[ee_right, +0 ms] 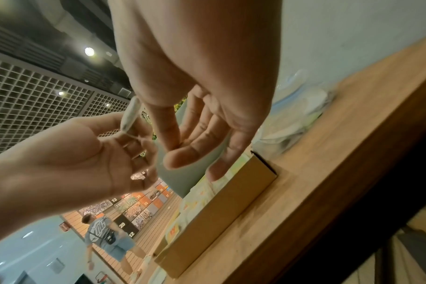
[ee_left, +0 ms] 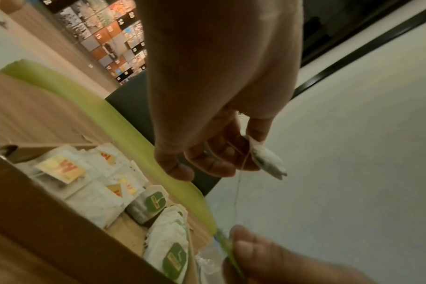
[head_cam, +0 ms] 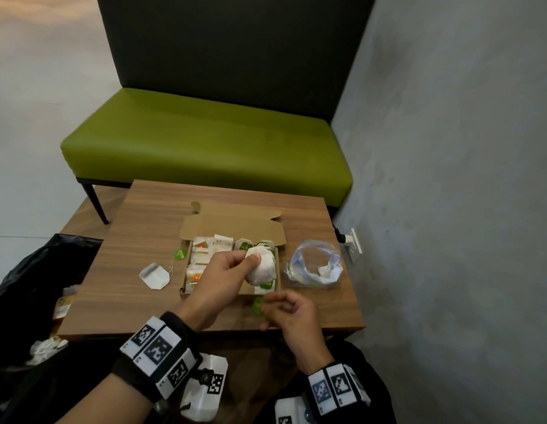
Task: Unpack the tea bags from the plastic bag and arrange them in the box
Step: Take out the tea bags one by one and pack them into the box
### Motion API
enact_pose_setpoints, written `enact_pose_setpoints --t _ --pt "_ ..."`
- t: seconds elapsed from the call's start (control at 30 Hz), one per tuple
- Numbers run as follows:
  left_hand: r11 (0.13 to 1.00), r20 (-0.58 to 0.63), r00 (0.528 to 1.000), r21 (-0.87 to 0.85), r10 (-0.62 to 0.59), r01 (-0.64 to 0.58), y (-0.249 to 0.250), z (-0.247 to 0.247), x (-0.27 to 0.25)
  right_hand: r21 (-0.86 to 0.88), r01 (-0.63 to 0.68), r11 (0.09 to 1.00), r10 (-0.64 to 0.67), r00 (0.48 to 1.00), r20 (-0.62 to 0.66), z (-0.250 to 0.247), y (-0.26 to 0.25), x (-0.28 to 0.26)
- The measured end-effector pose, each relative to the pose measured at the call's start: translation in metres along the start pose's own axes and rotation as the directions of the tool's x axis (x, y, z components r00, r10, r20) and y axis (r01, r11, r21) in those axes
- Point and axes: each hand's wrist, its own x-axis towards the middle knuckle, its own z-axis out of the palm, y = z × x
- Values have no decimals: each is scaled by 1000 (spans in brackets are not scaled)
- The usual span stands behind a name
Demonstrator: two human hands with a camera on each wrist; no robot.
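We are holding one white tea bag (head_cam: pixel 261 269) above the right half of the open cardboard box (head_cam: pixel 186 281); our left hand (head_cam: pixel 221 275) is pinching its top between thumb and fingers, and in the left wrist view the bag (ee_left: pixel 268 160) is hanging tilted from the fingertips (ee_left: pixel 257 130). A thin string (ee_left: pixel 237 194) is running down from it to a green tag (head_cam: pixel 257 306), which our right hand (head_cam: pixel 292 313) is pinching with curled fingers just over the near edge of the table (head_cam: pixel 143 215). The box is sitting in the middle of the table with its lid folded back toward the far edge, and it is holding packed tea bags, with orange tags on the left side and green tags on the right side. The clear plastic bag (head_cam: pixel 316 264) is lying just beside the box, near the right edge, with a few white bags inside. Another tea bag (head_cam: pixel 154 275) is lying on the table to the left of the box, its own green tag (head_cam: pixel 180 254) touching the box's left wall. Behind the table a green bench (head_cam: pixel 204 145) is standing against the grey wall (head_cam: pixel 449 148).
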Motion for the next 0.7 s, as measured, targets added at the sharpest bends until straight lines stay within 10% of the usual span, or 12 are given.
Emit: enact_pose_setpoints --t 0.2,0.47,0.7 --pt "896 -102 948 371 301 -244 0 -10 -4 -93 -9 996 13 999 45 -21 -8 0" --pt "963 -25 979 187 202 -194 5 -5 -5 -183 5 983 -10 1000 -26 -15 -1 3" --pt "894 -157 929 364 336 -261 -6 -11 -5 -113 -76 991 104 957 272 -28 -2 -7"
